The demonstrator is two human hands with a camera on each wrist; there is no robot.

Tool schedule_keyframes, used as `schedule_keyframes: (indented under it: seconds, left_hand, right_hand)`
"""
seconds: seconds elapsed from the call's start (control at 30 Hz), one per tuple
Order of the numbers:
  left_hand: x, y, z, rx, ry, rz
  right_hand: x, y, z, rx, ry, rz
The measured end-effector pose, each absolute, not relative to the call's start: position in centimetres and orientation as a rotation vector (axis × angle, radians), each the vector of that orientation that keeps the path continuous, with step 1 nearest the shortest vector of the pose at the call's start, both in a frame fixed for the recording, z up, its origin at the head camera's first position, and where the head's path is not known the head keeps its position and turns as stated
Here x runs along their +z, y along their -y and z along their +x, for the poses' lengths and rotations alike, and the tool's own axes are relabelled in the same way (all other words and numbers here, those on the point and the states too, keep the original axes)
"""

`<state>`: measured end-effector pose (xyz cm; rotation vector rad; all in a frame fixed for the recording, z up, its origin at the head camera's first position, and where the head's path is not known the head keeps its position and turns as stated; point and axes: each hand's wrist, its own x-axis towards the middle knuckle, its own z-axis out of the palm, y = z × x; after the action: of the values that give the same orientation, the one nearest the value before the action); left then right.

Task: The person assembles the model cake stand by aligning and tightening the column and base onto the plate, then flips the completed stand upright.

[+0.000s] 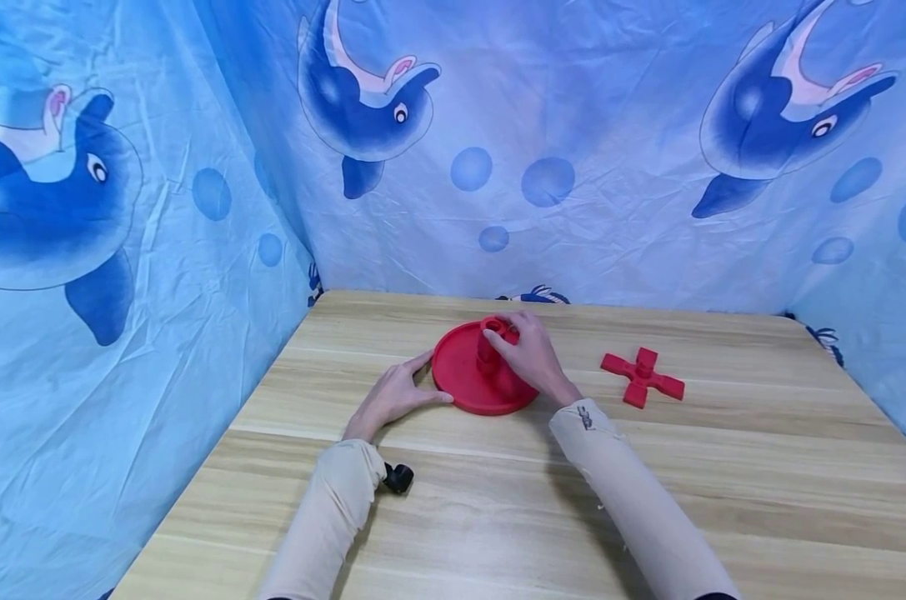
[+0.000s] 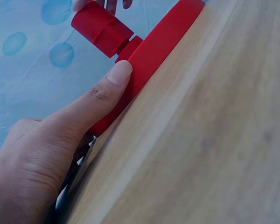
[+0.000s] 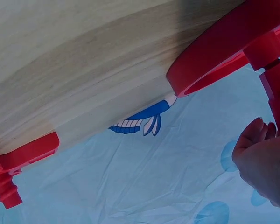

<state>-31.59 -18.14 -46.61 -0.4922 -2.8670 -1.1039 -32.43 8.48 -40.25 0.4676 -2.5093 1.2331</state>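
Observation:
A round red dish [image 1: 455, 371] with a raised rim lies on the table. My left hand [image 1: 394, 398] holds its left side, thumb at the near rim and fingers spread round the far left. In the left wrist view the thumb presses on the dish's side wall [image 2: 154, 51]. Over the dish's middle stands a red hollow cylinder [image 1: 487, 354], upright above a narrower stub [image 2: 129, 48]. My right hand [image 1: 531, 357] grips this cylinder near its top from the right, thumb on the near side. The palm hides part of the dish.
To the right, a red four-armed cross piece [image 1: 643, 377] lies on the wooden table [image 1: 483, 508]; the right wrist view shows a ridged peg [image 3: 7, 191] on it. A black device [image 1: 398, 478] sits at the left wrist. Blue dolphin-print cloth [image 1: 610, 250] surrounds the table's back and sides.

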Motion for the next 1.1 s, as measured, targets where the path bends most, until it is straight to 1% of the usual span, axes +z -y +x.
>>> schedule_keyframes:
  seconds: [0.27,0.53,0.87,1.1]
  left_hand:
    - [-46.60,18.09,-31.60,-1.096,2.857,-0.502]
    - [-46.53,18.09,-31.52,-1.101,2.865,-0.488]
    - [-46.37,18.10,-31.38,-1.096,2.872,-0.481]
    - [-46.41,18.11,-31.40,-1.099,2.869,-0.487]
  right_hand:
    - [-40.34,-8.61,-32.37,1.243,2.513,0.504]
    - [-40.27,-8.48,-32.41,1.287,2.540,0.448]
    - [-40.36,-8.51,-32.65,1.280,2.515,0.564]
    - [-40.17,-8.46,-32.53,1.294,2.544,0.499]
